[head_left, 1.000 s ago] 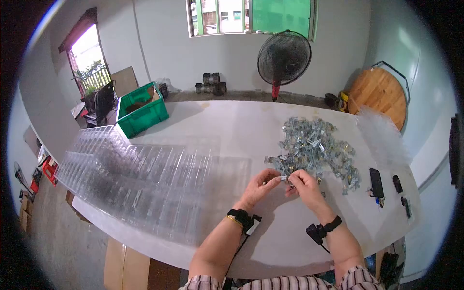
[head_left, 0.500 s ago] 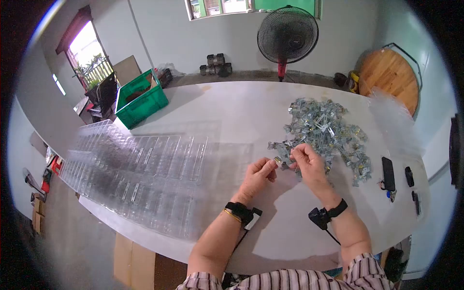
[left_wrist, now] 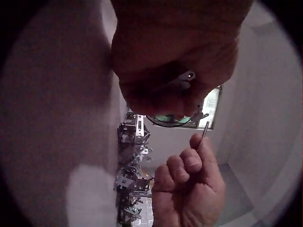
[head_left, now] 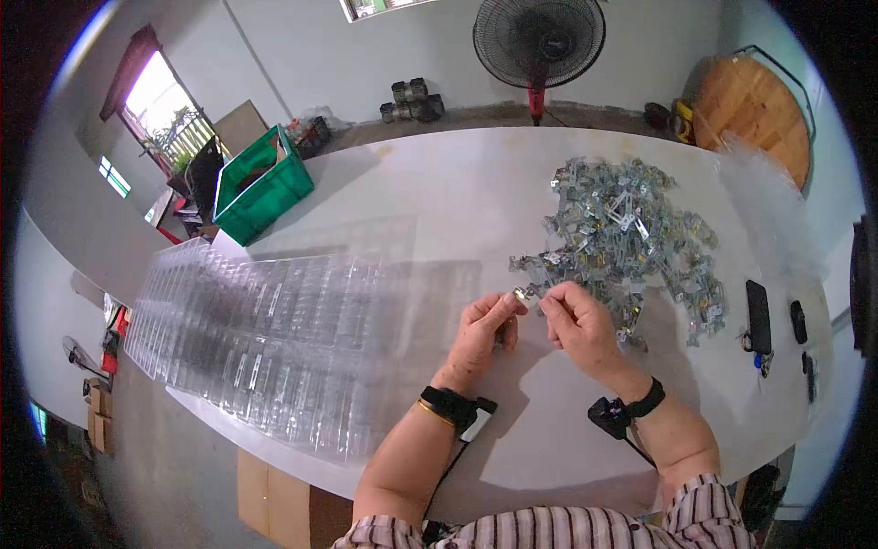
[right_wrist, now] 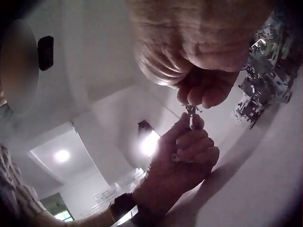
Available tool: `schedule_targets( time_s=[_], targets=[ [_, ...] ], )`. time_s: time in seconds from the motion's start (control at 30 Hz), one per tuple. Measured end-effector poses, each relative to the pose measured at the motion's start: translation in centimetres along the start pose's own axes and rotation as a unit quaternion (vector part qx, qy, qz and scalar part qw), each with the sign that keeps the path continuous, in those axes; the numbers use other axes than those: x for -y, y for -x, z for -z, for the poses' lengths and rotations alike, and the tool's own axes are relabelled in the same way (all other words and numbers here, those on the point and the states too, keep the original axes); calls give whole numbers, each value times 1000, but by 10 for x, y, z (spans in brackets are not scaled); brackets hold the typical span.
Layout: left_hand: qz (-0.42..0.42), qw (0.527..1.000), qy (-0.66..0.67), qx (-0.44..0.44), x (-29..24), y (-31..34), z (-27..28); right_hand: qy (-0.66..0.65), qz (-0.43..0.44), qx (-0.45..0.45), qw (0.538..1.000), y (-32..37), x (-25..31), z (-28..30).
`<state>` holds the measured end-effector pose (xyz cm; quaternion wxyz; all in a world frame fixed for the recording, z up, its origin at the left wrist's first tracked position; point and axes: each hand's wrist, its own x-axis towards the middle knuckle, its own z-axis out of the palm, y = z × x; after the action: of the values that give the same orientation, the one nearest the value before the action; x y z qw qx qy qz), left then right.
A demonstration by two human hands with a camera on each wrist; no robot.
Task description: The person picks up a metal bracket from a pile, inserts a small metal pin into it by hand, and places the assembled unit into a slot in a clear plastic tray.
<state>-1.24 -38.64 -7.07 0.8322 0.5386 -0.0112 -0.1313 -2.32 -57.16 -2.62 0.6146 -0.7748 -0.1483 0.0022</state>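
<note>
Beside the near-left edge of the pile of small metal parts point(head_left: 622, 220), the left hand point(head_left: 477, 340) pinches a small shiny metal part point(head_left: 523, 293) between thumb and index finger. A second metal piece point(left_wrist: 189, 75) shows within its curled fingers in the left wrist view. Close on the other side, the right hand point(head_left: 590, 337) has thumb and index finger pinched together; the left wrist view shows a thin metal piece point(left_wrist: 205, 128) sticking up from them. In the right wrist view, the part point(right_wrist: 191, 109) held by the left hand lies just below the right fingertips.
Clear plastic compartment trays point(head_left: 265, 352) cover the table's left side, with strips in some compartments. A green crate point(head_left: 265, 197) sits behind them. At the right lie a phone point(head_left: 757, 316), small dark items point(head_left: 798, 322) and plastic film point(head_left: 768, 201). A fan point(head_left: 540, 41) stands beyond the table.
The hands, whose fingers met at a small part a second ago, have a small gap between them. The head view has tilted down, with the pile and table appearing higher.
</note>
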Motion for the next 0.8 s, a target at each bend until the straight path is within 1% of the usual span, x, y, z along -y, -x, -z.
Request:
schedule_targets(
  time_s=[0.2,0.3,0.37,0.4,0.47,0.57,0.63,0.67,0.73,0.8],
  targets=[
    [-18,1000,-24,-7,0,0,1,0,-1,9,1000,0,-3,-1],
    [-25,998,-47,-20,-3,3,-1,11,5,6,1000,1,-5,-2],
    [-45,996,-78,-27,-4,4,-1,18,13,2,1000,2,0,-2],
    [-48,996,-77,-26,-4,3,0,29,9,-3,1000,2,6,-2],
    [-67,989,-129,-9,-4,3,2,41,7,-9,999,2,11,-2],
    [-64,987,-150,-6,-9,9,-1,36,-6,14,999,0,11,-3],
    [-64,985,-163,3,-9,10,1,-64,-61,54,995,-1,9,-4],
    [-62,982,-179,9,-9,10,2,-61,-60,55,995,-2,7,-4],
    [-48,981,-187,14,-9,9,6,-103,-107,62,987,-2,5,-4],
    [-33,980,-197,17,-12,9,8,-85,-116,63,988,-1,4,-3]
  ],
)
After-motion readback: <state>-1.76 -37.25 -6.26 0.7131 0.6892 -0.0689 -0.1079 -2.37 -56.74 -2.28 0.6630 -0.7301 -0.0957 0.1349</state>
